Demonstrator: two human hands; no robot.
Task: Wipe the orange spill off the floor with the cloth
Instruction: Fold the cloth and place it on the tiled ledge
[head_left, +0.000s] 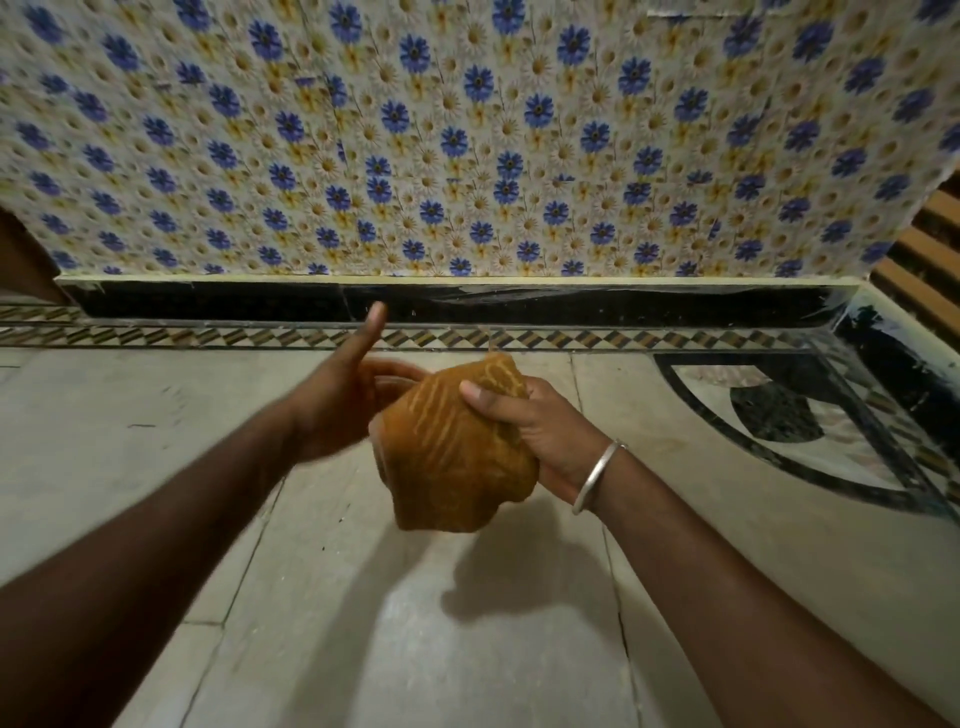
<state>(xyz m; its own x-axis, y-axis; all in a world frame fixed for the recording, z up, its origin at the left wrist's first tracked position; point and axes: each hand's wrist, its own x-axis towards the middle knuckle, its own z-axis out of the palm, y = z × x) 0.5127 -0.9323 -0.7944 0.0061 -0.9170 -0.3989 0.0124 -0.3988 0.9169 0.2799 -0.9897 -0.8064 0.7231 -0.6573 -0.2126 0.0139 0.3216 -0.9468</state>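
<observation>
Hands: right hand (524, 423) grips the bunched orange-brown, pale-striped cloth (452, 460) above the pale stone floor (156, 415); left hand (337, 405), thumb raised, touches it, grip unclear. No spill visible. Fold a flat pad before lowering; wipe inward.

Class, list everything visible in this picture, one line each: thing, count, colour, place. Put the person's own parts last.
cloth: one, orange-brown, striped, centre, held up
floor: one, pale grey, below
floor inlay: one, black and white, right
wall covering: one, white with blue flowers, top
skirting: one, black, wall base
border strip: one, brown-and-white, along skirting
bangle: one, silver, right wrist
left hand: one, beside cloth, thumb raised
right hand: one, grips cloth
</observation>
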